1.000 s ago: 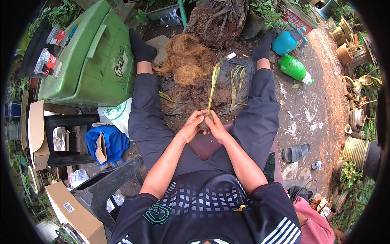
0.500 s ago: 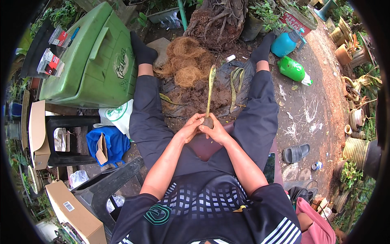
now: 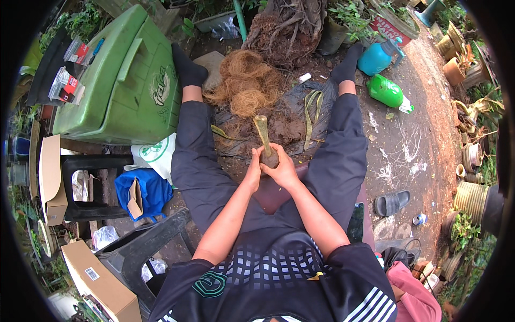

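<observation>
Legs in grey trousers [image 3: 198, 161] frame a dark sheet [image 3: 292, 96] with soil. Between the knees, left hand [image 3: 254, 170] and right hand [image 3: 283, 170] clamp together around a plant cutting's [image 3: 262, 134] base; its pale stalk runs lengthwise away from the person, tip tilted slightly left.

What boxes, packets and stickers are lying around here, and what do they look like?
Cardboard box: lower left, long, brown, with a small white label.
Open cardboard box: far left, brown.
Small packets: upper left beside the green bin, clear with red and black.
Green bin: upper left, with a round pale logo.
White bag: by the left leg, with a green emblem.
</observation>
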`<action>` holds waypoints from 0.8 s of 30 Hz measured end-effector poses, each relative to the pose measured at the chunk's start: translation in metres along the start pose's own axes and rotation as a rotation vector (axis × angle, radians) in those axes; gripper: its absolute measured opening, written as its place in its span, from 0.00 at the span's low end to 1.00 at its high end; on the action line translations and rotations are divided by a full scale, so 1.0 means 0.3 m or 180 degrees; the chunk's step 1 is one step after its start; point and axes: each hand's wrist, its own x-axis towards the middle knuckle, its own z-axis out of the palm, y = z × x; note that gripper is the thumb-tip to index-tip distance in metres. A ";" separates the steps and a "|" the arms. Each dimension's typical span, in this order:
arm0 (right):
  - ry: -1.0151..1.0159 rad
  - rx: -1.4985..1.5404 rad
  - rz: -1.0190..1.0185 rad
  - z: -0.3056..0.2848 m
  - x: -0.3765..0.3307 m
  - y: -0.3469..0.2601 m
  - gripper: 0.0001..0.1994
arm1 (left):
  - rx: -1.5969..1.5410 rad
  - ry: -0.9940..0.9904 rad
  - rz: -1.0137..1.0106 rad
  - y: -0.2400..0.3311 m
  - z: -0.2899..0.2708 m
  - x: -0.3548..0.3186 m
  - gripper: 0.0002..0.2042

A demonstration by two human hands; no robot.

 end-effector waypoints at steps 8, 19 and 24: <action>-0.0166 -0.0151 0.0188 -0.011 0.002 -0.030 0.31 | -0.0372 0.0277 0.0165 -0.034 -0.027 0.033 0.23; -0.0140 0.0170 0.0329 0.018 0.006 0.050 0.36 | -0.0112 0.0030 0.0409 0.020 -0.031 0.016 0.15; -0.0250 0.1349 0.0831 0.036 0.018 0.083 0.31 | -0.0357 0.0085 0.0090 0.017 -0.036 0.008 0.14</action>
